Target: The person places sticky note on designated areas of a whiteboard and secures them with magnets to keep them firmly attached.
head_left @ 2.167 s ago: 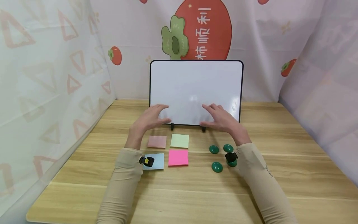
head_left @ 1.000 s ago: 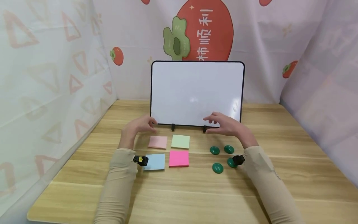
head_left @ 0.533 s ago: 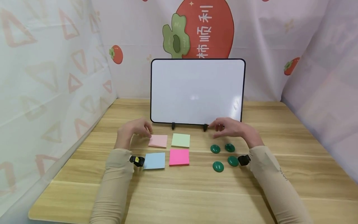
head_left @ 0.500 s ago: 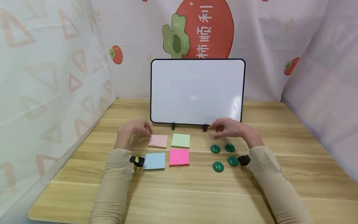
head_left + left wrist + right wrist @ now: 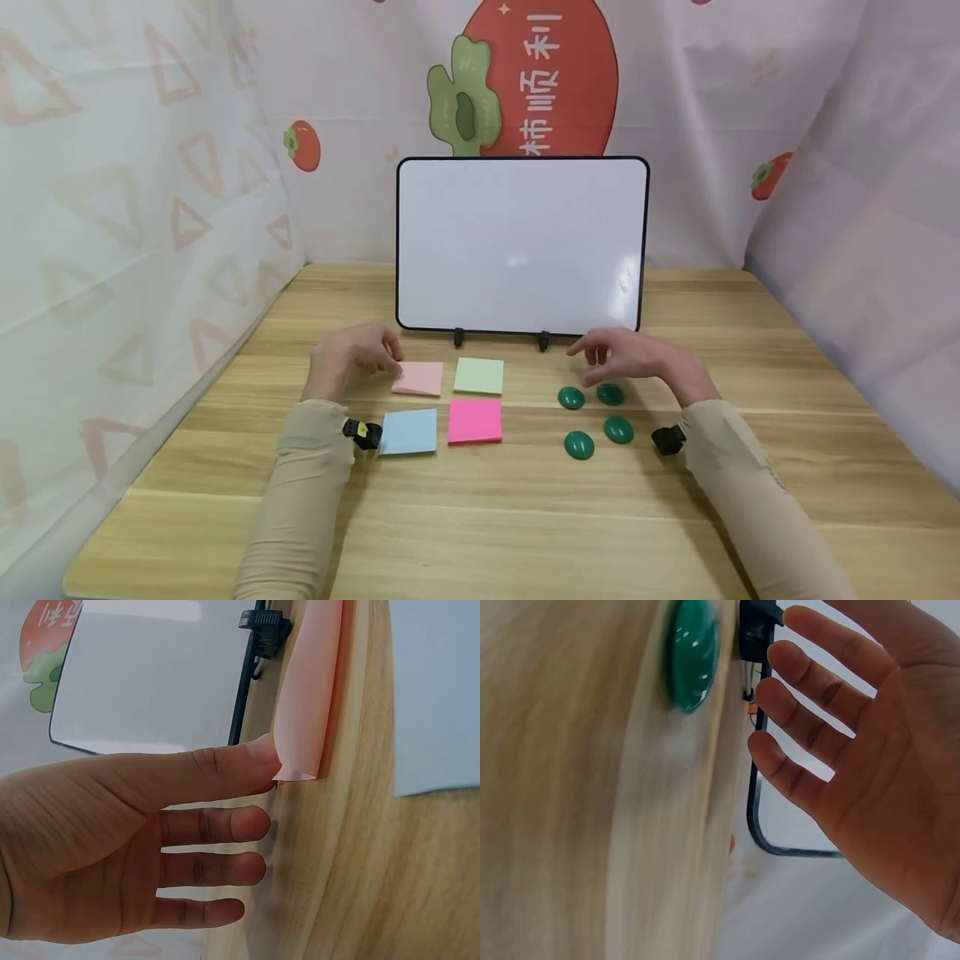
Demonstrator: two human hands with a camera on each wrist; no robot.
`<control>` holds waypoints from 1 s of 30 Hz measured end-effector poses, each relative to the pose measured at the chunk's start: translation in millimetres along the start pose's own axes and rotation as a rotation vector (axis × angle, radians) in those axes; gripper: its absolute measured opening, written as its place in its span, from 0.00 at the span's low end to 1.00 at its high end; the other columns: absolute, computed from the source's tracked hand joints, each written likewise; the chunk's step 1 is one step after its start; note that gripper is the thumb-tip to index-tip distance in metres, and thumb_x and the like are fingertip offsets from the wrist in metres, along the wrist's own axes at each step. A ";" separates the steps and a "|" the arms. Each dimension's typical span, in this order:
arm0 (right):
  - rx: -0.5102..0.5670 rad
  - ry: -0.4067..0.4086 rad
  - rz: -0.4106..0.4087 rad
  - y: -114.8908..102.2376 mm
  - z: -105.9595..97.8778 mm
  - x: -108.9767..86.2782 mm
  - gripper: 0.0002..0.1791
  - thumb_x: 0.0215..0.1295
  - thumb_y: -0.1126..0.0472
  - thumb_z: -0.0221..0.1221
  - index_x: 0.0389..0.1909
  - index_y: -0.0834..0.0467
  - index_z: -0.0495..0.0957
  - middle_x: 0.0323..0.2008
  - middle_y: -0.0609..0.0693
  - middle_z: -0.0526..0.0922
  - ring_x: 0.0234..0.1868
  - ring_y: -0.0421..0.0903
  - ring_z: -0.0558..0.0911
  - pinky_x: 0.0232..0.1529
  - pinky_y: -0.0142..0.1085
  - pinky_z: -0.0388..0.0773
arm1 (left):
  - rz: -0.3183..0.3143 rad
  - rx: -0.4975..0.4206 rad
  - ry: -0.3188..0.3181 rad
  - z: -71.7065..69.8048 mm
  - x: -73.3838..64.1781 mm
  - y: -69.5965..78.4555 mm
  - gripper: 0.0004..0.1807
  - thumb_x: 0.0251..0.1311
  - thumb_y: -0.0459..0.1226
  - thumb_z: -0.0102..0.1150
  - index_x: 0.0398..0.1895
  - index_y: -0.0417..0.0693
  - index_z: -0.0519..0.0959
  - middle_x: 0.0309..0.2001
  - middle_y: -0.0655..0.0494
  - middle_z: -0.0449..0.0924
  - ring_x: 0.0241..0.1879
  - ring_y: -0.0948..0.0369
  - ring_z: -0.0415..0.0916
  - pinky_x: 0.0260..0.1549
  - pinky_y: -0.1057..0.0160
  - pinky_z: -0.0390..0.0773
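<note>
My left hand (image 5: 358, 348) is at the left edge of the light pink sticky notes (image 5: 420, 379). In the left wrist view its thumb (image 5: 259, 754) presses on the corner of the pink paper (image 5: 307, 697), which bends upward; the index finger is hidden behind the thumb. The other fingers stick out loosely. My right hand (image 5: 626, 354) hovers just behind several green oval magnets (image 5: 610, 394), with loosely bent fingers and nothing in them. One magnet (image 5: 694, 652) shows in the right wrist view, apart from the fingers.
Pale green (image 5: 478, 376), hot pink (image 5: 475, 421) and light blue (image 5: 408, 432) sticky note pads lie close by on the wooden table (image 5: 450, 525). Behind them a black-framed whiteboard (image 5: 517, 242) stands upright on small black feet (image 5: 543, 340).
My left hand has come down from in front of the whiteboard to the light pink notes and taken their corner. My right hand has lowered and moved right, toward the magnets.
</note>
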State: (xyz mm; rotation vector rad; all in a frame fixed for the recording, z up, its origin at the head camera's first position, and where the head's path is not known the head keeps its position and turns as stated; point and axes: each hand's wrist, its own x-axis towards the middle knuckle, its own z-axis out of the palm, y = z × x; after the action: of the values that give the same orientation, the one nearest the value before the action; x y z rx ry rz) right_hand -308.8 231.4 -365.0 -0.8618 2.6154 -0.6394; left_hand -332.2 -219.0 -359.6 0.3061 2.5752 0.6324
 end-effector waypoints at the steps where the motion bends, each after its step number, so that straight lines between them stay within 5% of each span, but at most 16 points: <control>1: 0.005 -0.007 0.010 1.6 1.2 -1.3 0.29 0.61 0.50 0.68 0.62 0.53 0.76 0.42 0.49 0.77 0.42 0.46 0.74 0.42 0.39 0.73 | -0.003 -0.002 -0.002 0.6 0.5 -0.5 0.13 0.53 0.39 0.73 0.39 0.45 0.82 0.32 0.57 0.78 0.26 0.62 0.70 0.26 0.66 0.67; 30: 0.060 -0.072 -0.023 9.1 15.8 1.7 0.28 0.56 0.50 0.72 0.60 0.45 0.79 0.44 0.48 0.76 0.44 0.47 0.73 0.45 0.40 0.73 | -0.021 0.016 -0.010 6.6 10.5 -8.8 0.08 0.55 0.38 0.71 0.25 0.47 0.82 0.22 0.59 0.74 0.23 0.63 0.68 0.28 0.65 0.68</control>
State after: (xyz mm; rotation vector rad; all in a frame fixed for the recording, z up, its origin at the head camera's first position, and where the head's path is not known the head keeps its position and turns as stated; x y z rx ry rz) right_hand -307.8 231.9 -383.3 -0.8809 2.5130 -0.6770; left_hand -338.9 -220.8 -373.1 0.2861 2.5712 0.6018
